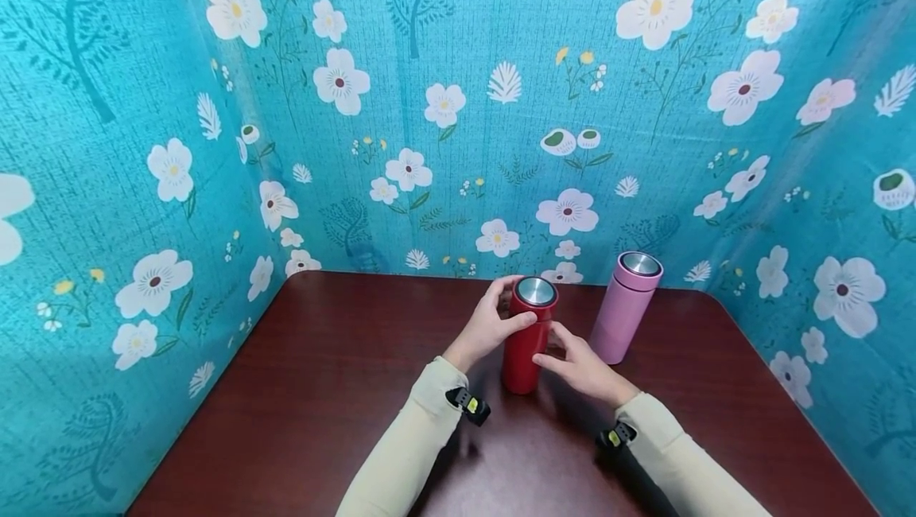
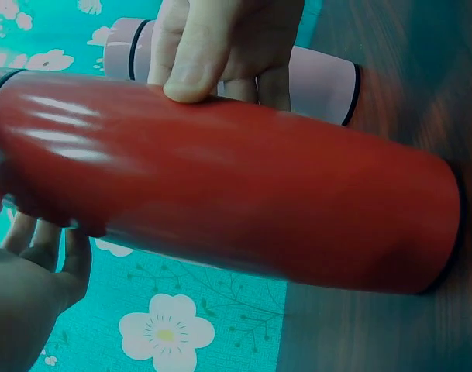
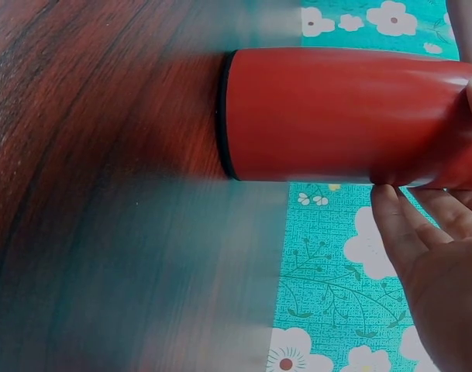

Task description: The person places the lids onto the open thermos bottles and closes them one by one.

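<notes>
A red vacuum flask [image 1: 525, 358] with a silver-topped lid [image 1: 536, 291] stands nearly upright in front of the person, between both hands. The left hand [image 1: 490, 324] holds it near the top from the left, its thumb across the front just below the lid. From the right, the right hand [image 1: 583, 366] grips the body lower down, its thumb [image 2: 191, 66] on the red side. In the right wrist view the flask's black-rimmed base [image 3: 226, 115] is in sight; whether it touches the table is hard to tell. Some fingers of each hand are hidden behind the flask in the head view.
A pink vacuum flask [image 1: 625, 314] stands on the dark red-brown table [image 1: 308, 406], just behind and right of the right hand. Blue flowered cloth [image 1: 458, 143] hangs behind the table and along its left and right sides.
</notes>
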`<state>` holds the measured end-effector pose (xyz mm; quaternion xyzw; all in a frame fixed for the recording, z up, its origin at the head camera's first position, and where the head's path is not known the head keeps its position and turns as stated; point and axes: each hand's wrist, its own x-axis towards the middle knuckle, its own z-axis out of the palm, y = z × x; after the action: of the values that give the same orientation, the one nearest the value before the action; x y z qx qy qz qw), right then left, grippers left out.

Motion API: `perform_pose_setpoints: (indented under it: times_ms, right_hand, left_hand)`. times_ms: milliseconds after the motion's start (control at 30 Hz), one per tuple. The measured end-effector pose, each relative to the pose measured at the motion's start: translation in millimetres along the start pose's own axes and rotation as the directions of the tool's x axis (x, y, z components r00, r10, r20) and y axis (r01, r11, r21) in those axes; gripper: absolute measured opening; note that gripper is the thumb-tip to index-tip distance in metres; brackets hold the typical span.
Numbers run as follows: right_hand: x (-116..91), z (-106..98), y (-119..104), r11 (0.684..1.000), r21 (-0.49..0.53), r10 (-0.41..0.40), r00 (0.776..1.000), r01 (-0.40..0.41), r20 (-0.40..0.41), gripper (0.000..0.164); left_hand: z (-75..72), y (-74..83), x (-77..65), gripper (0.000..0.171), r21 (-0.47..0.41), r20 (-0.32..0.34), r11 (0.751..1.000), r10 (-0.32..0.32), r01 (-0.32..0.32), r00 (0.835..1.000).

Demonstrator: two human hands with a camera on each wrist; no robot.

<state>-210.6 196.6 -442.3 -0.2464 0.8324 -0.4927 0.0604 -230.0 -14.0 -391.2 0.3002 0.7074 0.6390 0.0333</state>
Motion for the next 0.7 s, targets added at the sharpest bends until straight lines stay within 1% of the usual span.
perform_pose_setpoints:
  times_ms: [67, 133, 200, 333, 367, 400, 467, 567, 600, 633, 700]
  right_hand:
    - [0.3, -0.6, -1.9, 1.0, -0.006, 0.007, 1.0, -0.007, 0.0, 0.059]
    - [0.6, -1.0, -2.4, 1.0, 0.0, 0.019, 1.0, -0.019, 0.002, 0.06]
    - [0.8, -1.3, -2.5, 1.0, 0.009, 0.022, 1.0, -0.022, 0.006, 0.061]
    - [0.5, -0.8, -2.1, 1.0, 0.016, 0.021, 1.0, -0.021, 0.005, 0.062]
    - [0.7, -0.7, -1.3, 1.0, 0.013, 0.021, 1.0, -0.021, 0.003, 0.062]
    - [0.8, -0.7, -0.6, 1.0, 0.011, 0.017, 1.0, -0.017, 0.0, 0.062]
    - [2.6, 0.3, 9.5, 1.0, 0.01, 0.011, 1.0, -0.011, -0.008, 0.063]
    - [5.5, 1.8, 25.8, 1.0, 0.004, 0.0, 1.0, 0.0, -0.02, 0.064]
    - [6.4, 2.2, 30.8, 1.0, 0.008, -0.003, 1.0, 0.003, -0.026, 0.064]
    - [7.2, 2.7, 35.7, 1.0, 0.01, -0.004, 1.0, 0.004, -0.028, 0.064]
    - [7.6, 3.0, 37.0, 1.0, 0.011, -0.005, 0.999, 0.006, -0.033, 0.064]
  left_hand:
    - [1.0, 2.2, 0.6, 0.062, 0.019, -0.022, 1.0, -0.022, 0.022, 1.0]
    - [1.5, 3.3, 0.7, 0.061, 0.038, -0.036, 0.999, -0.031, 0.033, 0.999]
    - [1.5, 2.9, 0.8, 0.06, 0.045, -0.036, 0.998, -0.031, 0.032, 0.999]
    - [0.6, -1.1, -0.1, 0.056, 0.022, -0.02, 1.0, 0.005, -0.004, 1.0]
    - [0.0, -6.8, 1.3, 0.056, 0.016, -0.016, 1.0, 0.024, -0.024, 1.0]
    - [-0.5, -7.7, 1.6, 0.055, 0.009, -0.009, 0.999, 0.04, -0.04, 0.999]
    - [-1.5, -8.9, 2.0, 0.054, -0.002, 0.009, 0.998, 0.062, -0.062, 0.998]
    - [-2.1, -8.2, 1.9, 0.053, -0.006, 0.024, 0.997, 0.077, -0.077, 0.997]
    - [-2.0, -2.9, 0.4, 0.053, -0.004, 0.029, 0.997, 0.072, -0.071, 0.997]
    - [-1.8, -2.3, 0.1, 0.054, 0.0, 0.028, 0.998, 0.064, -0.064, 0.998]
    - [-1.0, -1.4, -0.2, 0.056, 0.006, 0.015, 0.999, 0.048, -0.048, 0.999]
